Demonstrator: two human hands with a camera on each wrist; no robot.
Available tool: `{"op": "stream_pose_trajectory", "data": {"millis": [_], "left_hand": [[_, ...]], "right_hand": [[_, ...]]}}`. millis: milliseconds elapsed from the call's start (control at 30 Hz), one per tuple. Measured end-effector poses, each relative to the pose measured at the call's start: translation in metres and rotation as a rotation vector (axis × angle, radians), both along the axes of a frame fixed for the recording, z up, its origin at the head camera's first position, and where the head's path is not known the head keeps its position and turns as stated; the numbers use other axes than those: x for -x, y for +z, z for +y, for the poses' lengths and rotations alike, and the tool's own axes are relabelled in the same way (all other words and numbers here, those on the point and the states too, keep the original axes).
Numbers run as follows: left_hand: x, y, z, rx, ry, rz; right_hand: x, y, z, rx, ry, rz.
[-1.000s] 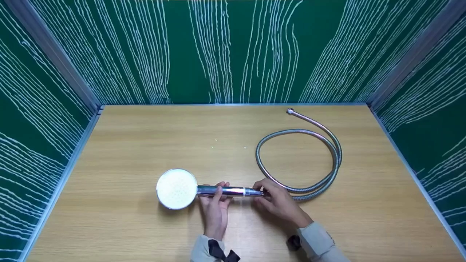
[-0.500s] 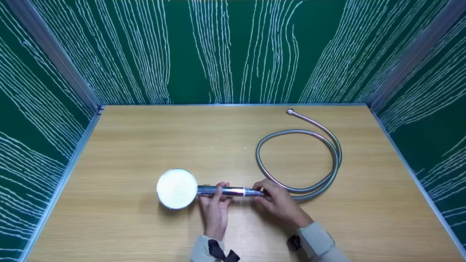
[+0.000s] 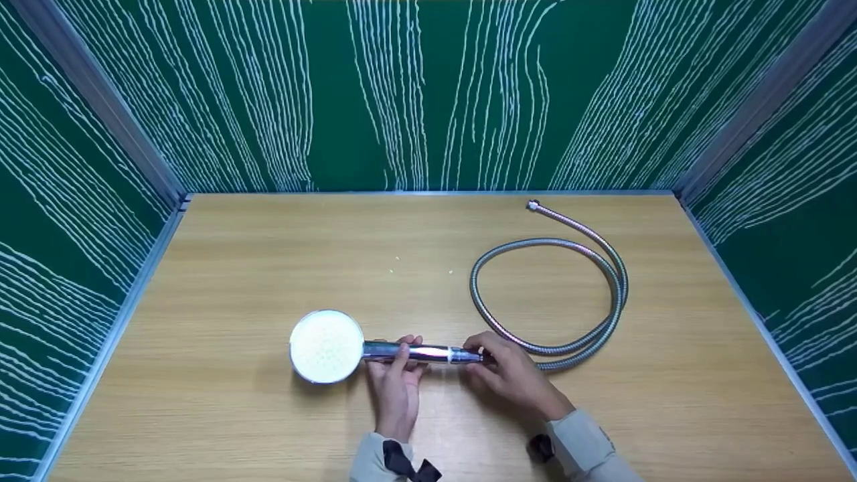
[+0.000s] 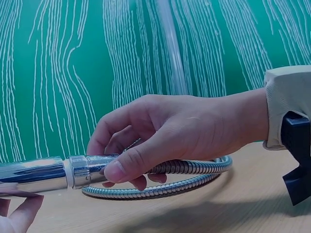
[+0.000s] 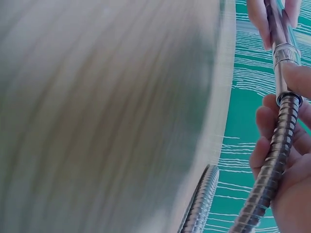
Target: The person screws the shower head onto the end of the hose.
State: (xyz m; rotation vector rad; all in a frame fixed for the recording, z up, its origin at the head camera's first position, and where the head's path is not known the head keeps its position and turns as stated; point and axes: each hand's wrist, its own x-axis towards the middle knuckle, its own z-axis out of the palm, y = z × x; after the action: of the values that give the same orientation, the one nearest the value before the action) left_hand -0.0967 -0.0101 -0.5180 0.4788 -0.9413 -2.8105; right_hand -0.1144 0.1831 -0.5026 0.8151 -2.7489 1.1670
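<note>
A chrome handheld shower head (image 3: 327,347) with a round pale face lies level just over the table, its handle (image 3: 432,353) pointing right. My left hand (image 3: 396,391) grips that handle near its middle, thumb on top. At the handle's right end, my right hand (image 3: 515,375) pinches the smooth metal end fitting (image 4: 99,166) of the shower hose between thumb and fingers. In the left wrist view the fitting meets a ribbed collar (image 4: 79,171) beside a white ring. The ribbed metal hose (image 5: 279,155) runs from the fitting past my right palm.
The hose makes a loop (image 3: 546,239) on the wooden table (image 3: 268,254), its free end with a hex nut (image 3: 533,205) near the back edge. Several tiny pale specks (image 3: 397,258) lie mid-table. Green walls (image 3: 335,100) with white lines enclose the left, back and right.
The shower head has shifted very slightly to the right. Both hands keep their holds on the handle and the hose fitting, hardly moving.
</note>
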Motion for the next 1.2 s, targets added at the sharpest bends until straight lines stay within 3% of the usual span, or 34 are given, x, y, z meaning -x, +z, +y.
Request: {"op": "stream_pose_trajectory", "data": {"millis": [167,367,733,1200], "left_hand": [[0.000,-0.003,-0.001,-0.013,-0.005,0.036],[0.000,-0.001,-0.001,-0.057,0.032,0.051],[0.001,0.001,-0.004,-0.420,0.027,0.078],[0.001,-0.013,-0.006,-0.445,-0.008,0.169]], "right_hand": [[0.000,-0.002,0.001,0.008,0.023,0.002],[-0.002,-0.002,0.001,0.006,0.025,-0.014],[-0.003,-0.002,0.000,0.001,0.034,-0.037],[-0.002,-0.004,-0.001,-0.044,0.014,-0.087]]}}
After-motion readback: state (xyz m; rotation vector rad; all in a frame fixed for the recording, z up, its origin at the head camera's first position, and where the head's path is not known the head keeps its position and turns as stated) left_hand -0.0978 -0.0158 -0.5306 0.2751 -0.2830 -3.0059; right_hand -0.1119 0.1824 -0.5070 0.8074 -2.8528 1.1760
